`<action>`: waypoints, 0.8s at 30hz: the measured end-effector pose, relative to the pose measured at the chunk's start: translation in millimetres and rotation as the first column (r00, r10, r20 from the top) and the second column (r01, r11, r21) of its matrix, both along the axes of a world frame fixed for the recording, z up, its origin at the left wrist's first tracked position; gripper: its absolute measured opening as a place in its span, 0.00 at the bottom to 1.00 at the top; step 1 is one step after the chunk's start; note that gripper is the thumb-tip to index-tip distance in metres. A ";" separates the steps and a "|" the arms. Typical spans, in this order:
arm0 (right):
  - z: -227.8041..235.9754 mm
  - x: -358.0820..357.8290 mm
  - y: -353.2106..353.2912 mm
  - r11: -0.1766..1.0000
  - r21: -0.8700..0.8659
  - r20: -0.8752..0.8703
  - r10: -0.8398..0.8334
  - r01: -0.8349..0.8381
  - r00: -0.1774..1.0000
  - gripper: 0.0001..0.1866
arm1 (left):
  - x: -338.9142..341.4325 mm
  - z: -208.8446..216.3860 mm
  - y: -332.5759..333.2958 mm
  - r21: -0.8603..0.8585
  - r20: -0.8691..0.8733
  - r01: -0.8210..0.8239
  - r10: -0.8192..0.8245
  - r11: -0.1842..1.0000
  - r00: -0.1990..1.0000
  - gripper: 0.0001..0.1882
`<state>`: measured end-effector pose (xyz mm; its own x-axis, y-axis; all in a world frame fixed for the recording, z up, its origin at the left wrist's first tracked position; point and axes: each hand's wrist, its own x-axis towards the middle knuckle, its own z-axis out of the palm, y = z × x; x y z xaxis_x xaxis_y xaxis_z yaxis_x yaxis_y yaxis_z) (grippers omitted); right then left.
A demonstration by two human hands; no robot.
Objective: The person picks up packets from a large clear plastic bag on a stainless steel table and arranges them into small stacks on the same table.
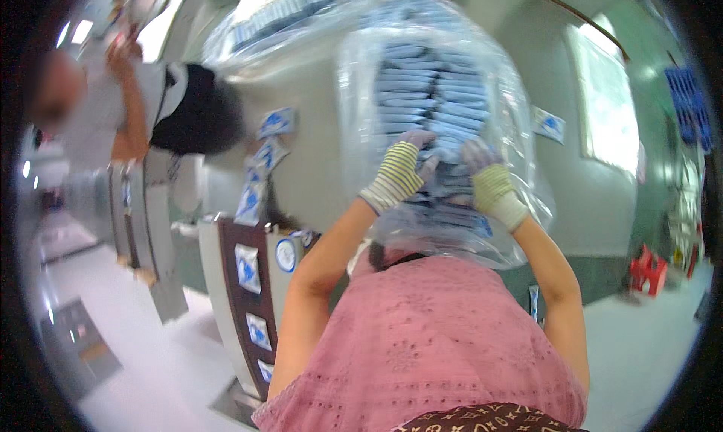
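A large clear plastic bag (508, 93) stands open in front of me, filled with rows of light-blue packets (407, 93) stacked on edge. My left hand (401, 172), in a white glove with yellow stripes and greyish fingers, reaches into the near part of the bag. Its fingers bend around the left side of some packets. Opposite it, my right hand (493, 182), gloved alike, presses its curled fingers against the right side of the same group. The packets between the hands partly hide the fingertips.
Another bag of blue packets (301, 18) lies at the far left. Single white-and-blue packets lie on the table and along a dark conveyor belt (239, 311) at my left. A person (135, 108) works beyond it. A red crate (648, 272) stands on the floor at right.
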<state>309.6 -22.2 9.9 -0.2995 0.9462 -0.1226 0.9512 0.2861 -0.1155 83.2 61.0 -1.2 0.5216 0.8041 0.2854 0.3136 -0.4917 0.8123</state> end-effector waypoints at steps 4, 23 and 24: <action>-11.7 5.8 -4.5 0.996 0.083 -0.026 0.021 -0.018 0.999 0.59 | -90.7 12.2 3.2 0.113 -0.058 -0.204 0.211 0.972 0.976 0.18; -28.1 14.6 5.9 0.990 0.132 -0.099 0.058 -0.044 0.993 0.38 | -492.9 -111.4 -236.1 -0.363 -0.785 -0.893 0.429 0.268 0.448 0.34; -28.5 14.7 5.3 0.991 0.127 -0.097 0.044 -0.032 0.994 0.38 | -485.7 -106.4 -211.6 -0.463 -0.706 -0.841 0.458 0.279 0.541 0.31</action>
